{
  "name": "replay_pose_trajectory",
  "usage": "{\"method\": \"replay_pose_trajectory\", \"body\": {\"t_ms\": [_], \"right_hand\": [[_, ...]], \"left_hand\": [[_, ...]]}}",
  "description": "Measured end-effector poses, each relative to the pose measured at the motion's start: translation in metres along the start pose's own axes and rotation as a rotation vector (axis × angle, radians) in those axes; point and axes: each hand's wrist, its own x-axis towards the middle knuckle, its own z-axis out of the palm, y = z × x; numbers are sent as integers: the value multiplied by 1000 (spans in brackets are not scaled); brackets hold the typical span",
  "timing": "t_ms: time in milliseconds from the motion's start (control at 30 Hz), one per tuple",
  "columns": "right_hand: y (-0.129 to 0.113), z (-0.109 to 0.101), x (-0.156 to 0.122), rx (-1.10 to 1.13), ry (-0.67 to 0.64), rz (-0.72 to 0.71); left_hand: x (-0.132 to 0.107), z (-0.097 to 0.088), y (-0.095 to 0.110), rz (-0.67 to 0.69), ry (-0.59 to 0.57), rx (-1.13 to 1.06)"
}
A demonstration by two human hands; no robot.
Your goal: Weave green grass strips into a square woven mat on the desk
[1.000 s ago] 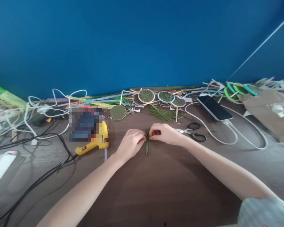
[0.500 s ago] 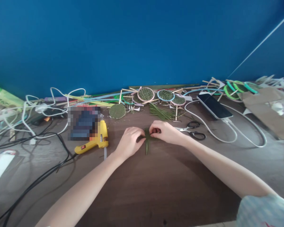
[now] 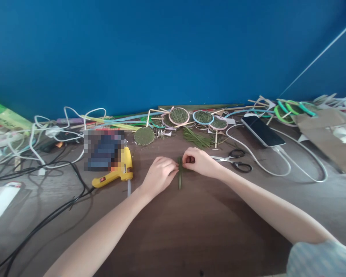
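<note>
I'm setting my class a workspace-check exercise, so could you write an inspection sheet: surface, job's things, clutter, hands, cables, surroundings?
Surface: dark brown tabletop.
Job's things: narrow green strips at centre; a loose pile of similar strips farther back.
Clutter: yellow glue gun at left; scissors and phone at right; pink-rimmed disc and blue-rimmed disc towards the back.
Hands: left hand and right hand both pinch the narrow green strips, close together.
Cables: white cable plugged into the phone; black cable crossing the left side.
Surroundings: blue wall behind; other people, nothing seen.
</note>
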Motion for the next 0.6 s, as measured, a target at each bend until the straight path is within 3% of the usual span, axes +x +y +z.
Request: {"method": "replay_pose_trajectory", "body": {"t_ms": [167, 600], "right_hand": [[-4, 3, 1, -6, 5, 58], [-7, 7, 0, 32, 60, 102]], "left_hand": [[-1, 4, -3, 43, 66, 18], [0, 3, -3, 30, 58, -9]]}}
